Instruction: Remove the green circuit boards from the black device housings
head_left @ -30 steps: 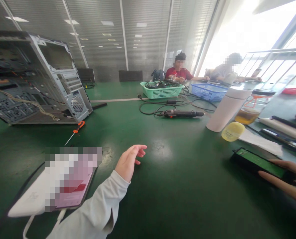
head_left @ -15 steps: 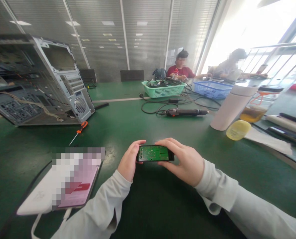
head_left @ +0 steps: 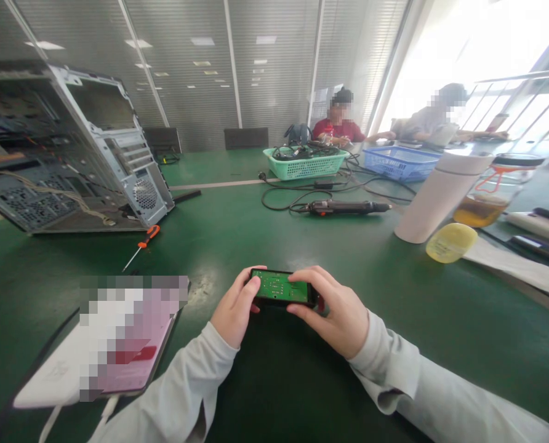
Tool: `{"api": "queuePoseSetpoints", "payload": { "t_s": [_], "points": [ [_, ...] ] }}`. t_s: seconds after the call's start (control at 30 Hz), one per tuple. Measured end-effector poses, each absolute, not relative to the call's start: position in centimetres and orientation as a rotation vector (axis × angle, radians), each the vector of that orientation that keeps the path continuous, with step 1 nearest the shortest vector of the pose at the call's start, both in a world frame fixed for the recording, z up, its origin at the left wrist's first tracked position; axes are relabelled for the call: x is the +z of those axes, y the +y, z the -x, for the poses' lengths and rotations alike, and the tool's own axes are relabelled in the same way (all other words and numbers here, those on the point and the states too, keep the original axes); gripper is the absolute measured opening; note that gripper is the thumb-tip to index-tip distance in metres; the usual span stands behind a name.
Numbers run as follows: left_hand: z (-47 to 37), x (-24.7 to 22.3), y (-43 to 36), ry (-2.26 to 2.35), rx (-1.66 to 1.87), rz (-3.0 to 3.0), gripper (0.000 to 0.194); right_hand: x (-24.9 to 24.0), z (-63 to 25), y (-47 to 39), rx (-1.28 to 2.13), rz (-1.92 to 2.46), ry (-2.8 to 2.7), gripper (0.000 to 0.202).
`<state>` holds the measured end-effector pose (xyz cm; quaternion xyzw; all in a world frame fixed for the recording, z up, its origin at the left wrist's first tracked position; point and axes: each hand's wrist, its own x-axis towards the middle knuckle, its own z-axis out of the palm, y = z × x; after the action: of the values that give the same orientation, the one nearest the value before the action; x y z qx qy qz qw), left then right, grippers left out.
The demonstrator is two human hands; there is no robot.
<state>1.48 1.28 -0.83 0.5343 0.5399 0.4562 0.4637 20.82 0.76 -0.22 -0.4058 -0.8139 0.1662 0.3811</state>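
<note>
Between my two hands is a small green circuit board (head_left: 274, 286) set in a black case, its soldered face turned up toward me. My left hand (head_left: 237, 307) grips the left end, thumb on top and fingers curled beneath. On the right end my right hand (head_left: 334, 307) closes, its forefinger laid over the board's upper edge and its thumb along the lower edge. What lies on the underside is hidden. An orange-handled screwdriver (head_left: 149, 236) rests on the green table (head_left: 228, 234), to the left beyond my hands.
An opened computer case (head_left: 145, 191) stands at left. Nearer lie a phone and white power bank (head_left: 48, 375) with cables. Ahead are an electric screwdriver (head_left: 348, 207), a green basket (head_left: 306, 165) of cables and a blue basket (head_left: 404, 165). A pink bottle (head_left: 440, 197) stands right. Two people sit behind.
The right forefinger has moved from the case's edge onto the board's face. My left thumb now reaches over the board too. The board has tilted slightly, and the view has shifted a little.
</note>
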Motion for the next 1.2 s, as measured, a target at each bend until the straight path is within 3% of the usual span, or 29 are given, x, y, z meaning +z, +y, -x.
{"api": "queuePoseSetpoints", "payload": {
  "t_s": [0.17, 0.4, 0.5, 0.7, 0.87, 1.0, 1.1, 1.2],
  "points": [
    [-1.5, -1.0, 1.1, 1.278, 1.06, -1.311, 0.058, 0.2, -20.8, 0.6, 0.737, 1.082, -1.972, 0.028],
    [-1.5, -0.3, 0.4, 1.217, 0.998, -1.43, 0.059, 0.5, -20.3, 1.6, 1.864, 1.127, -1.312, 0.048],
    [-1.4, 0.1, 0.4, 1.223, 1.001, -1.497, 0.053, 0.8, -20.3, 1.8, 2.217, 1.132, -0.975, 0.041],
    [-1.4, -1.2, 1.1, 1.331, 0.978, -1.417, 0.063, 0.3, -20.8, 1.9, 2.718, 0.783, -0.736, 0.061],
    [-1.3, -1.7, 1.3, 1.32, 0.939, -1.316, 0.067, 0.3, -20.9, 1.9, 2.733, 0.711, -0.785, 0.058],
    [-1.3, -1.2, 1.3, 1.316, 0.977, -1.315, 0.066, 0.7, -20.5, 1.8, 2.596, 0.957, -0.833, 0.054],
    [-1.3, -0.6, 1.5, 1.289, 1.018, -1.286, 0.059, 0.6, -20.3, 1.8, 2.222, 1.143, -1.003, 0.037],
    [-1.4, -0.1, 1.5, 1.268, 1.013, -1.326, 0.057, 0.4, -20.3, 1.6, 1.623, 1.141, -1.407, 0.038]
  ]
}}
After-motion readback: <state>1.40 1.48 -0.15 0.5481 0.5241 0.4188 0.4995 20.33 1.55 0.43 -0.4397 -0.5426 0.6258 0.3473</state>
